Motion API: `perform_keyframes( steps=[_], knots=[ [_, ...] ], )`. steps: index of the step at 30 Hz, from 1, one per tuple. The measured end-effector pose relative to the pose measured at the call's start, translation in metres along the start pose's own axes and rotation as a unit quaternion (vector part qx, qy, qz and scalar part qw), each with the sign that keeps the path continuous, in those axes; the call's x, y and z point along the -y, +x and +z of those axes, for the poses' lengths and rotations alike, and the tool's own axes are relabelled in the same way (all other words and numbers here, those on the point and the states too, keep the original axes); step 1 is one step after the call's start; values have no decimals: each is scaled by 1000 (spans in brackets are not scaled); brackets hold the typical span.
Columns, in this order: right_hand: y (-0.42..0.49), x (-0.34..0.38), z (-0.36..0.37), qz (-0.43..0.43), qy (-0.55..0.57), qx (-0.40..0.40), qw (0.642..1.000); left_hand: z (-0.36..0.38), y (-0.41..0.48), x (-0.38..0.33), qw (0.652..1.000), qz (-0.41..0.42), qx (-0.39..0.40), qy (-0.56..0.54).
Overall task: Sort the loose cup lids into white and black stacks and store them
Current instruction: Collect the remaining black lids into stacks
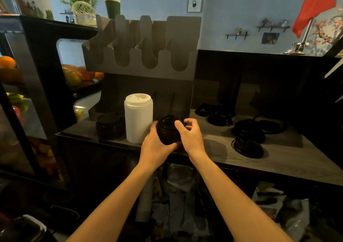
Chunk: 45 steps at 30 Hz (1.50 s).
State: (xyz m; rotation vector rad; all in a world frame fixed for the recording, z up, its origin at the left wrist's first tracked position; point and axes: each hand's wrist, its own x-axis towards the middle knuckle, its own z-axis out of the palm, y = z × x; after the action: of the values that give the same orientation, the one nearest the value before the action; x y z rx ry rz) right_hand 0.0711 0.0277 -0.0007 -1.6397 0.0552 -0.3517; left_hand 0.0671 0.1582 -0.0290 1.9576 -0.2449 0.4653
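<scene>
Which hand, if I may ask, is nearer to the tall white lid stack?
Left. The left hand holds the black lid stack right beside the white lid stack; the right hand holds that black stack's far side.

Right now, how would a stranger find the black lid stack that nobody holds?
Find the grey metal organizer on the counter. At its foot stands a tall white lid stack; the free black stack sits left of it. Unlike the held black stack on the right, no hand touches it.
</scene>
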Motion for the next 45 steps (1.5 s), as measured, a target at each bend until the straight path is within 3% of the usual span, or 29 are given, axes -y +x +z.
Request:
perform_keyframes(
  steps=[7, 15, 23, 33, 39, 45],
  knots=[
    [-6, 0, 3, -26, -55, 55, 997, 2, -4, 0, 998, 10, -33, 42],
    [-13, 7, 0, -13, -8, 36, 999, 2, -10, -6, 997, 8, -32, 66],
    [-18, 11, -2, -17, -29, 15, 999, 2, -20, -11, 986, -6, -60, 153],
    [-19, 11, -3, -12, -27, 2, 1000, -4, -27, -21, 979, 21, -88, 184],
    [-22, 7, -20, -63, -65, -45, 995, 0, -30, -28, 958, 126, -134, 219],
    [-14, 4, -66, -119, -125, -77, 982, 31, -26, -47, 940, 246, -93, 217]
  ],
)
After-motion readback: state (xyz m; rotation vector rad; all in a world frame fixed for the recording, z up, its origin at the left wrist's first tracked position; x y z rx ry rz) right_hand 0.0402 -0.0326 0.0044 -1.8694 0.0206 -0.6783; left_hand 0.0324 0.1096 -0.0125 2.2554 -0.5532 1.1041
